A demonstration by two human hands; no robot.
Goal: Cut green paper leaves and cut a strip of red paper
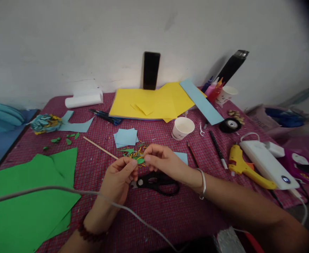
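Between my two hands, near the middle of the table, is a small green paper leaf (140,161). My left hand (121,175) pinches one end of it between thumb and fingertips. The fingers of my right hand (161,160) close on its other end. Just below them lie black-handled scissors (158,183), their blades partly hidden behind my left hand. Green and yellow paper scraps (134,153) are scattered behind my fingers. A thin wooden stick (100,147) reaches toward my left hand, and blue paper squares (126,137) lie beyond it.
Green paper sheets (25,196) cover the left front, under a grey cable (91,192). Cut leaves (68,141) and a blue-yellow paper flower (46,123) lie behind. A paper cup (183,128), yellow sheets (154,102), a yellow glue gun (245,168) and a power bank (267,163) are around.
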